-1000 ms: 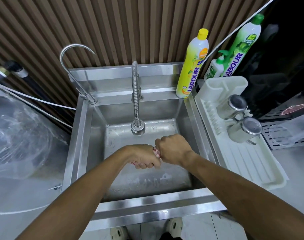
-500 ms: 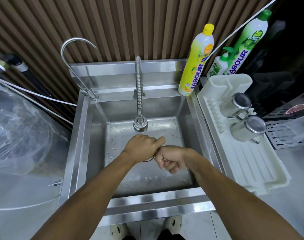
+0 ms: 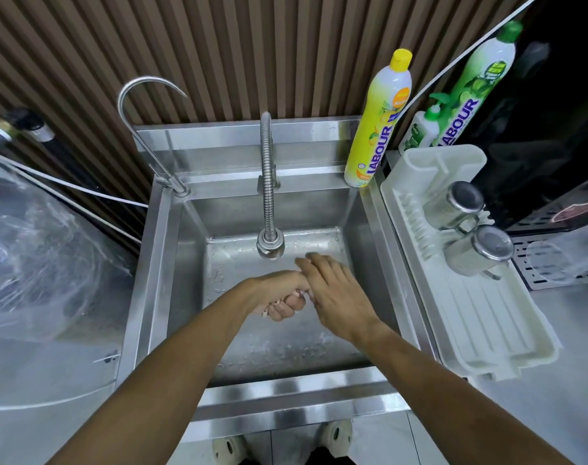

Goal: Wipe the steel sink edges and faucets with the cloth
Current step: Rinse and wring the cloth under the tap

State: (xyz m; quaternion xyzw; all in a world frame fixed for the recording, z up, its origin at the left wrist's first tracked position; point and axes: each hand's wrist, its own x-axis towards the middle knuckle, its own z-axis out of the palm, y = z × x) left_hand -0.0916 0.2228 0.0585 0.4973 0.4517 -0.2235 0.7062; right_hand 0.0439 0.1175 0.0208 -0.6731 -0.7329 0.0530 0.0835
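— Fingers first: how do they lie?

— Curled tight on the left hand (image 3: 279, 298), fist-like round a small pinkish thing; only slivers show between the knuckles, probably the cloth (image 3: 299, 291), but I cannot tell for sure. On the right hand (image 3: 336, 293) the fingers (image 3: 314, 263) are straight and spread a little, lying against the left fist, holding nothing.

— Where are both?

— Over the basin of the one steel sink (image 3: 158, 263), just below the flexible faucet (image 3: 267, 196). A second, gooseneck faucet (image 3: 145, 129) stands at the back left corner.

— Counts beyond that?

— Three bottles: a yellow bottle (image 3: 380, 129) on the sink's back right corner and a tall green bottle (image 3: 473, 88), both reading "LABOUR", plus a small pump bottle (image 3: 420, 129) whose label is unreadable. Two steel cups (image 3: 453, 204) lie in the white drying rack (image 3: 487, 330) on the bench to the right.
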